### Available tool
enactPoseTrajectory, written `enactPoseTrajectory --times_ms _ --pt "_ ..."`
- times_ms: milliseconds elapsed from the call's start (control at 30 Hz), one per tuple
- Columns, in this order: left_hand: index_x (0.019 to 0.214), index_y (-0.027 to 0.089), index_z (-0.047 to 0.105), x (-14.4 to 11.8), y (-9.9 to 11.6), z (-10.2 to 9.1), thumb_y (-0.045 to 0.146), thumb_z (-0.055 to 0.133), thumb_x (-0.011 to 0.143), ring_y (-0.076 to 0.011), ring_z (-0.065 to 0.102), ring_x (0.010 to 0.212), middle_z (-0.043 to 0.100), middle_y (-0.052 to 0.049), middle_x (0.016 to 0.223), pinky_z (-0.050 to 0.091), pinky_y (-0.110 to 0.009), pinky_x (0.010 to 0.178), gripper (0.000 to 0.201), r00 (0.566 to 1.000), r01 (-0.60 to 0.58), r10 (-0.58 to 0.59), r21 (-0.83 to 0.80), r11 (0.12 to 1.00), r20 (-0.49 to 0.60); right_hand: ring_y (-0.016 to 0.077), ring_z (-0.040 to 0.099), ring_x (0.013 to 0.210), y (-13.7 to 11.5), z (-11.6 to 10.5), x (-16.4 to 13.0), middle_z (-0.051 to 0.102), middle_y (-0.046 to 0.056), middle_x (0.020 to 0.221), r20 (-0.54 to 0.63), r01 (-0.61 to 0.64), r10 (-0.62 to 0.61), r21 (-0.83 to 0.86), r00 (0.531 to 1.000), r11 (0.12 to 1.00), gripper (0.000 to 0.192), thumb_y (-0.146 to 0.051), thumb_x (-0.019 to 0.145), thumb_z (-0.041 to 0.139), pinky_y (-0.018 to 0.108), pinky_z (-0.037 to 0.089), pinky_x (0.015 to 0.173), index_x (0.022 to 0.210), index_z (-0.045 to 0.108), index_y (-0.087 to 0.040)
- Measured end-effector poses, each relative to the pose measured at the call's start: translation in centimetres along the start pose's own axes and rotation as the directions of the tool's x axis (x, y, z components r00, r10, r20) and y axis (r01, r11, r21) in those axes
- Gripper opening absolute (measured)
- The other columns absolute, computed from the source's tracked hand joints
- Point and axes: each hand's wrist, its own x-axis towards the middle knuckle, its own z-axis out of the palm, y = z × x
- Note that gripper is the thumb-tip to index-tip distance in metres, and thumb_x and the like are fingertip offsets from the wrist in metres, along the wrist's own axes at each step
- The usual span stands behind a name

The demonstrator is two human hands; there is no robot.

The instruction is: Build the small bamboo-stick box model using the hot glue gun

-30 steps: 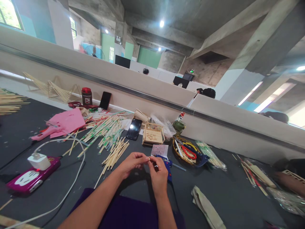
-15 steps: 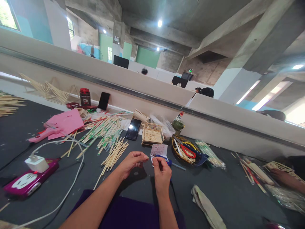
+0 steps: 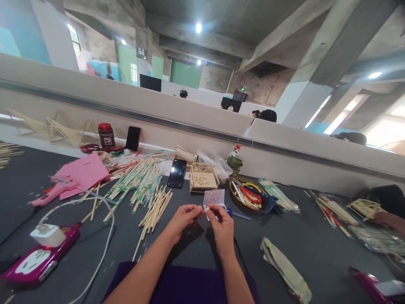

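Observation:
My left hand [image 3: 186, 220] is closed in a pinch above the dark table, its fingertips close to those of my right hand [image 3: 220, 221]. A tiny pale piece shows at the right fingertips, too small to name; what the left fingers hold, if anything, is hidden. Just behind my hands stands a folded printed card [image 3: 214, 197], partly covered by the right fingers. A blue-handled tool [image 3: 228, 212] lies beside it. Beyond the card sits a small wooden-stick box [image 3: 204, 179] with little pieces in it. Loose sticks [image 3: 156, 209] lie left of my left hand.
A basket [image 3: 232, 196] of tools and sticks stands right of centre. A phone [image 3: 177, 173], wrapped sticks [image 3: 136, 171], a pink glue gun [image 3: 52, 192] and a purple power strip [image 3: 60, 249] lie leftward. A cloth [image 3: 284, 270] is at right. Another person's hand [image 3: 387, 219] holds a stick frame [image 3: 365, 207].
My hands have come closer together, their fingertips nearly meeting in front of the card. The whole view has shifted slightly. At the far right, the other person's stick frame has changed its tilt.

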Motion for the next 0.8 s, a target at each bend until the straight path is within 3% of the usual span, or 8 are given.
enactPoseTrajectory --times_ms 100,233,433,533,667,800 --pt "0.077 0.012 0.072 0.6 -0.3 -0.3 0.049 0.082 0.059 -0.0055 0.040 0.047 0.057 0.001 0.061 0.028 -0.021 0.047 0.043 0.982 -0.032 0.029 -0.016 0.999 -0.188 0.0150 0.056 0.062 0.2 -0.5 1.1 0.068 0.004 0.078 -0.068 -0.091 0.094 0.038 0.993 0.995 0.031 -0.041 0.072 0.073 0.024 0.044 0.054 0.090 0.070 -0.016" --pt "0.083 0.016 0.070 0.9 -0.5 -0.8 0.048 0.080 0.059 -0.0050 0.040 0.049 0.054 0.004 0.063 0.031 -0.019 0.050 0.041 0.943 -0.093 0.071 -0.053 0.994 -0.326 0.0084 0.041 0.045 -1.1 -0.8 4.3 0.064 0.001 0.068 0.014 -0.157 0.157 0.037 0.988 0.987 0.034 -0.041 0.067 0.075 0.021 0.032 0.041 0.089 0.070 -0.015" --pt "0.086 0.017 0.071 0.5 0.2 0.0 0.040 0.078 0.062 -0.0069 0.043 0.052 0.055 0.003 0.065 0.034 -0.020 0.051 0.034 0.913 -0.149 0.101 -0.093 0.984 -0.394 0.0115 0.047 0.053 -2.7 -0.3 12.7 0.067 0.003 0.071 0.129 0.040 -0.019 -0.156 0.991 0.987 0.030 -0.037 0.067 0.070 0.024 0.036 0.048 0.088 0.073 -0.015" --pt "0.086 0.016 0.072 0.3 0.6 0.6 0.040 0.075 0.066 -0.0070 0.042 0.052 0.055 0.002 0.064 0.033 -0.019 0.050 0.031 0.911 -0.148 0.103 -0.082 0.986 -0.400 0.0136 0.053 0.059 -1.9 0.6 16.4 0.068 0.002 0.072 0.273 0.176 -0.074 -0.369 0.959 0.913 0.022 -0.029 0.069 0.066 0.026 0.042 0.057 0.085 0.073 -0.016" --pt "0.085 0.016 0.072 0.4 0.8 0.7 0.041 0.075 0.067 -0.0065 0.041 0.052 0.056 0.002 0.064 0.032 -0.018 0.050 0.031 0.901 -0.152 0.105 -0.080 0.985 -0.420 0.0150 0.060 0.067 0.0 2.2 19.4 0.071 0.003 0.080 0.422 0.289 -0.021 -0.585 0.906 0.758 0.019 -0.017 0.071 0.063 0.027 0.045 0.066 0.087 0.073 -0.017" --pt "0.082 0.017 0.072 0.7 0.5 0.6 0.043 0.075 0.067 -0.0072 0.042 0.054 0.055 0.002 0.062 0.033 -0.017 0.050 0.031 0.897 -0.177 0.129 -0.077 0.981 -0.423 0.0162 0.062 0.073 1.5 3.6 21.2 0.072 0.002 0.080 0.482 0.332 0.009 -0.617 0.876 0.714 0.020 -0.011 0.070 0.063 0.027 0.044 0.068 0.085 0.073 -0.018"
